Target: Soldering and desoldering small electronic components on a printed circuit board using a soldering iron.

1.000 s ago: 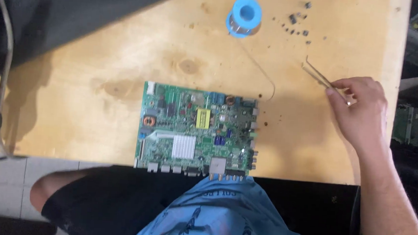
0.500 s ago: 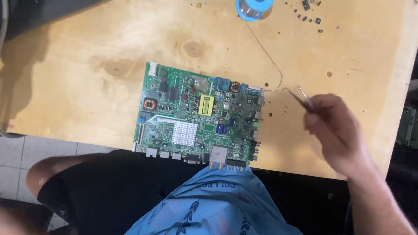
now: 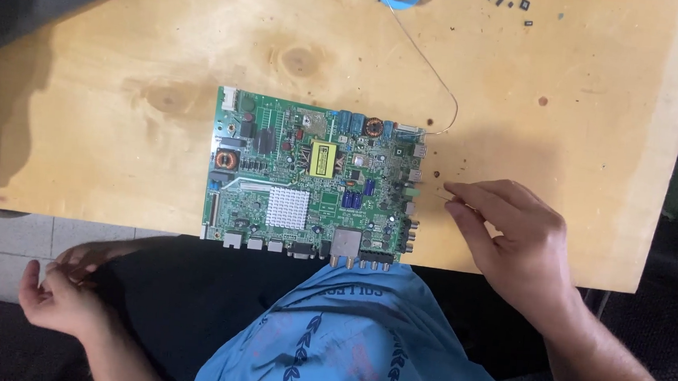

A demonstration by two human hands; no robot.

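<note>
Tweezers (image 3: 442, 194), pinched in the right hand (image 3: 513, 236), now sit just beside the green circuit board (image 3: 316, 177), having come from the table's right. Left hand (image 3: 62, 295) rests loosely curled, off the table.

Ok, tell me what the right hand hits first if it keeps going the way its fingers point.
The right hand points left, so it would probably first meet the right edge of the green circuit board, by the connectors there. Its height above the table is unclear.
</note>
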